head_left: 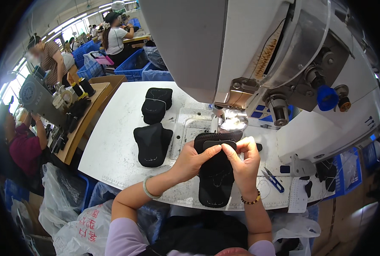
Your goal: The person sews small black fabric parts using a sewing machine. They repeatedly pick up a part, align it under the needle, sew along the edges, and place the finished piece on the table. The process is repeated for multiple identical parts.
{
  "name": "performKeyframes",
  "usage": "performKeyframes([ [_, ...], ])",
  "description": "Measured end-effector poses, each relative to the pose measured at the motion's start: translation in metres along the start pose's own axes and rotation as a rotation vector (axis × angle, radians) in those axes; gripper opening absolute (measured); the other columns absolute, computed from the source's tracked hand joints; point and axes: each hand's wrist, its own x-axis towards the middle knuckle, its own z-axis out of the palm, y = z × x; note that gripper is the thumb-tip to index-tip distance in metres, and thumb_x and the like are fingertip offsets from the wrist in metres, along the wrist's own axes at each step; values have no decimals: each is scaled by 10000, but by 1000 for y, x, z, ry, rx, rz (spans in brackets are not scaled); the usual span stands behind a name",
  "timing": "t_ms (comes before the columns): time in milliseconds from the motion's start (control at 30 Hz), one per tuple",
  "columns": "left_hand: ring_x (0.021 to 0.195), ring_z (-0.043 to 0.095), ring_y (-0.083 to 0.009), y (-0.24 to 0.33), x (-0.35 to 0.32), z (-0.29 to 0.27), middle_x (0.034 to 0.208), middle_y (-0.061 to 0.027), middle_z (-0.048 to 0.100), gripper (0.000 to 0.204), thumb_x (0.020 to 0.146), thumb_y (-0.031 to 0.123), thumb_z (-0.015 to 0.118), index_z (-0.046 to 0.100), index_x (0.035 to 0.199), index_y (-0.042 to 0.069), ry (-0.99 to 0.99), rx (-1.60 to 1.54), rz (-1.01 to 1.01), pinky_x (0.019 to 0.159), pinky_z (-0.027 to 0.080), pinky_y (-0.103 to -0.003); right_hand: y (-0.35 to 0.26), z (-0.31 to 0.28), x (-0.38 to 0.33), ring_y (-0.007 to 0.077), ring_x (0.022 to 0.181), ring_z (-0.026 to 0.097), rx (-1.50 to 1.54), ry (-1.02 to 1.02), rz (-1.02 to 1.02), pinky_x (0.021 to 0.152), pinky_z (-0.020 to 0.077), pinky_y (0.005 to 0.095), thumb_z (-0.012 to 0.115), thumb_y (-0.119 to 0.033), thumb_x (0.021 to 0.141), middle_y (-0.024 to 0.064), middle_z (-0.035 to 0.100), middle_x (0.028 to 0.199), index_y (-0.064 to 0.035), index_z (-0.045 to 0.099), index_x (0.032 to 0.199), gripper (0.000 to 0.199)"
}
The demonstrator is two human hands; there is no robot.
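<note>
— While the black fabric piece (216, 173) lies on the white table (117, 128) under the sewing machine (241, 51), who's holding it?
— Left hand (193, 161) and right hand (245, 160) both pinch its small strip (219, 144).

Bare white table (113, 141) open at centre left of frame. Passage narrowed by black piece stacks (153, 144) and (156, 104). Upper right blocked by sewing machine head (258, 55). Blue snips (274, 181) lie at lower right, beside right hand (244, 160).
</note>
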Motion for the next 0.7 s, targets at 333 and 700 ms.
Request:
performKeyframes([
  [333,810,593,-73,-2,1,-7,925,-35,650,279,904,218,610,610,1062,-12,-19,125,56,691,493,-219,-1,3,2,55,638,470,13,-12,44,606,413,212,735,-105,786,-17,516,707,-37,529,774,217],
  [700,805,604,-77,0,1,-6,919,-47,657,263,906,191,602,615,1061,-22,19,165,76,687,505,-224,-2,3,3,55,632,476,23,-2,62,606,419,216,736,-103,784,-11,520,703,-38,512,835,239],
])
